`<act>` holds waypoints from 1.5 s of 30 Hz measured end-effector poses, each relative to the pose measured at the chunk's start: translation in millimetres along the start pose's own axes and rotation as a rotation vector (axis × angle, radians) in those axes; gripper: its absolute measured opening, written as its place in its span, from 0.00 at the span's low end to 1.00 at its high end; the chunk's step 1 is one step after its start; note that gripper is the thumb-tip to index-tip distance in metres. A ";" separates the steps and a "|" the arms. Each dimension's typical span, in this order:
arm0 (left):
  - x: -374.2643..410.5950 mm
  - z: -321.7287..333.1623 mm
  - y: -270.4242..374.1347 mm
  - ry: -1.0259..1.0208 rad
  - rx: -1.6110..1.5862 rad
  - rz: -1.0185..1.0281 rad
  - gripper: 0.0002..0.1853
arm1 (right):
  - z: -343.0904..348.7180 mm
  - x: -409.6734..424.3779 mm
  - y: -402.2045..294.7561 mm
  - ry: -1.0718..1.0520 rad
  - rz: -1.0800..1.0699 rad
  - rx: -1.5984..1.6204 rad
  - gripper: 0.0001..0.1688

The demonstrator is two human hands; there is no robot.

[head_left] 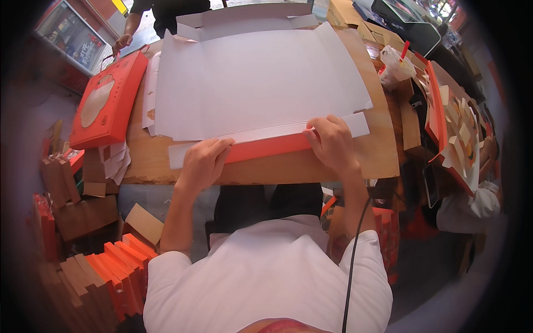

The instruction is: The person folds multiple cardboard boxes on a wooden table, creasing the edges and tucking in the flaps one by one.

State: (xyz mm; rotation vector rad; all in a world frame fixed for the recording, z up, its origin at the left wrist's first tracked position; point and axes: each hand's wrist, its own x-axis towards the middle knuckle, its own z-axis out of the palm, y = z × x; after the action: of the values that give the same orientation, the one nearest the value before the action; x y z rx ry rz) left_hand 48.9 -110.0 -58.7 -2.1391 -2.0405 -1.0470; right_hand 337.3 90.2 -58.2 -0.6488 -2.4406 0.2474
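Observation:
A large cardboard box blank, white on its upper face, lies spread over the wooden table. Its near flap is bent along a crease and shows a red outer side towards me. My left hand pinches the left part of this folded edge. Further right, my right hand grips the same edge between thumb and fingers. White end tabs stick out past both hands, and the far flap stands partly raised. The underside of the blank is hidden.
A red gift box with a shaped window leans at the table's left; another person's hand is at its handle. Folded red cartons stand lower left. A bagged drink and an open red box are at right.

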 end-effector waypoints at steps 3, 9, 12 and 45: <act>3.7 8.1 -5.7 -0.010 0.023 -0.097 0.07 | 9.9 7.8 2.6 -0.028 0.096 0.060 0.07; 0.9 23.5 -16.1 0.068 0.139 -0.060 0.10 | 28.9 5.5 7.5 0.066 -0.034 0.012 0.10; -3.7 23.2 -19.2 0.030 0.119 -0.026 0.12 | 29.3 -0.3 10.1 -0.013 -0.006 0.044 0.16; -55.0 -73.8 -146.1 0.093 -0.237 -0.255 0.19 | 25.3 21.8 5.2 -0.076 -0.411 -0.256 0.21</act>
State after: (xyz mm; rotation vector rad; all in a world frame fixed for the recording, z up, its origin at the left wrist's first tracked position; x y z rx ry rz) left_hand -110.5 -168.7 -89.5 -1.9127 -2.2914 -1.4579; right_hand 309.0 105.0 -69.3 -0.2294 -2.6343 -0.2115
